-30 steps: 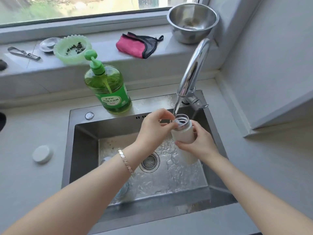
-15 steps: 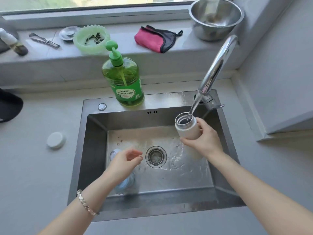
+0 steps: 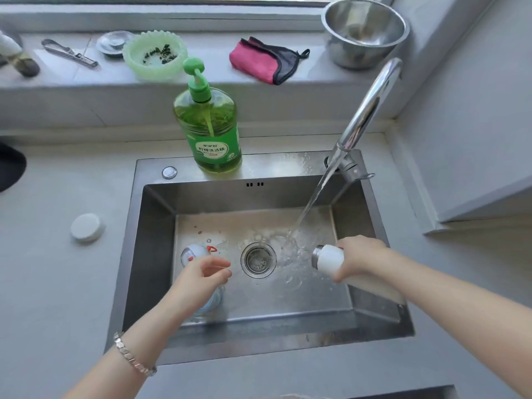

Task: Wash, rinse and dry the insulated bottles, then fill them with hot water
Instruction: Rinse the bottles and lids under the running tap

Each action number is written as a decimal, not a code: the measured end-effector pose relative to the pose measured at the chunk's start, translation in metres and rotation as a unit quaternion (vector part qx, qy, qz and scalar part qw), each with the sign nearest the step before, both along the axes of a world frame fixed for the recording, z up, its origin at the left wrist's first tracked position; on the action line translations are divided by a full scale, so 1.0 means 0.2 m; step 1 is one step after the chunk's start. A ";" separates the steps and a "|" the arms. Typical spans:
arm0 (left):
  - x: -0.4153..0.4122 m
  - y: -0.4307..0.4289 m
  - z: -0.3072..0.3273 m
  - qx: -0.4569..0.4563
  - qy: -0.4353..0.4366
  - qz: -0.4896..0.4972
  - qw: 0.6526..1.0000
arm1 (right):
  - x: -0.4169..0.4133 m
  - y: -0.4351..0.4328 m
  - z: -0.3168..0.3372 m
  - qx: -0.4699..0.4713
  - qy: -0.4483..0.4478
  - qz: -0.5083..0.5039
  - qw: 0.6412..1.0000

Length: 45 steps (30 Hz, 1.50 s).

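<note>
**Item: sink station, rinse stage (judged)**

- White insulated bottle point(image 3: 329, 259): gripped round the body by the right hand point(image 3: 359, 259), laid nearly level low in the sink point(image 3: 155, 254), steel mouth turned toward the drain point(image 3: 258, 259). Emptying is presumed.
- Pale blue bottle point(image 3: 195, 251): lying on the sink floor, partly hidden under the left hand point(image 3: 198, 279). That hand's fingers are loosely curled and nothing is held. Contact with the bottle cannot be judged.
- Faucet point(image 3: 365, 110): running. The water stream point(image 3: 313, 197) lands on the sink floor between drain and white bottle.
- White cap point(image 3: 86, 227): set apart on the bench point(image 3: 57, 283), left of the sink.

**Hazards noted**
- A slip of the wet, smooth white bottle is possible, since it is held by one hand only and would drop on the steel floor.
- Splash onto the bench may be caused if the bottle is swung through the stream.
- The detergent bottle point(image 3: 210, 131), stood on the sink's rear rim, could be knocked into the basin by a raised arm.
- The cap could be overlooked.

**Writing**
- Detergent label point(image 3: 214, 152): "柠檬洗洁精" is read. The smaller line above it is too small to make out.
- No marking is seen on either insulated bottle.
</note>
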State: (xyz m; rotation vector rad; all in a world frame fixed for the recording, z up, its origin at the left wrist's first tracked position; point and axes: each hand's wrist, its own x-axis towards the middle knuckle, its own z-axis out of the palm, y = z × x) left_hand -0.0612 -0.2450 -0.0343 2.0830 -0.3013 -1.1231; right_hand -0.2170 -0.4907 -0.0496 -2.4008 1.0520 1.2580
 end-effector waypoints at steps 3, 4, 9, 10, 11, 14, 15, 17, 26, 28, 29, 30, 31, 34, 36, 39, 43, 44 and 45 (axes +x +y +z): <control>-0.02 -0.01 0.01 0.005 0.003 -0.015 1.000 | 0.04 0.03 -0.02 -0.013 0.043 0.039 0.998; -0.02 -0.01 0.01 0.007 0.003 -0.018 1.000 | 0.06 0.04 -0.02 -0.018 0.045 0.049 0.998; -0.03 -0.03 0.01 0.014 0.001 -0.033 0.999 | 0.10 0.05 0.01 -0.036 0.028 0.046 0.998; -0.03 -0.03 0.01 0.014 0.004 -0.037 0.999 | 0.08 0.04 0.02 -0.036 0.031 0.039 0.998; -0.03 -0.04 0.02 0.014 0.007 -0.038 0.999 | 0.06 0.04 0.02 -0.038 0.034 0.032 0.998; -0.02 -0.03 0.02 0.012 0.008 -0.036 0.999 | -0.03 0.02 -0.01 -0.052 0.006 0.006 0.999; -0.02 -0.03 0.02 0.011 0.006 -0.034 0.999 | -0.06 0.01 -0.02 -0.054 -0.044 -0.024 0.997; -0.01 -0.03 0.02 0.009 0.002 -0.025 1.000 | -0.08 0.01 -0.03 -0.026 -0.209 -0.134 0.968; 0.00 -0.01 0.05 0.013 0.002 -0.016 1.000 | 0.12 0.11 0.00 0.055 -0.553 -0.368 0.745; -0.01 0.00 0.05 0.015 0.003 -0.010 1.000 | 0.15 0.12 0.00 0.049 -0.568 -0.369 0.734; 0.00 0.00 0.05 0.017 0.004 -0.009 1.000 | 0.15 0.12 0.00 0.048 -0.574 -0.366 0.731; 0.00 0.00 0.04 0.018 0.006 -0.009 1.000 | 0.16 0.12 0.00 0.048 -0.579 -0.364 0.728; 0.00 0.00 0.04 0.017 0.010 -0.008 1.000 | 0.15 0.12 0.00 0.048 -0.583 -0.363 0.725; 0.00 -0.02 0.04 0.015 0.014 -0.012 1.000 | 0.14 0.12 -0.01 0.049 -0.588 -0.362 0.722; 0.00 -0.05 0.03 0.013 0.016 -0.015 1.000 | 0.13 0.11 -0.02 0.050 -0.589 -0.354 0.724; 0.00 -0.11 0.04 0.008 0.017 -0.017 1.000 | 0.11 0.10 -0.04 0.048 -0.587 -0.345 0.731; 0.03 -0.21 0.08 0.003 -0.013 -0.053 0.999 | 0.10 0.08 -0.05 0.046 -0.586 -0.339 0.735; 0.03 -0.25 0.10 -0.002 -0.027 -0.065 0.998 | 0.10 0.07 -0.06 0.044 -0.585 -0.337 0.737; 0.04 -0.28 0.11 -0.009 -0.043 -0.076 0.996 | 0.10 0.07 -0.06 0.043 -0.582 -0.334 0.740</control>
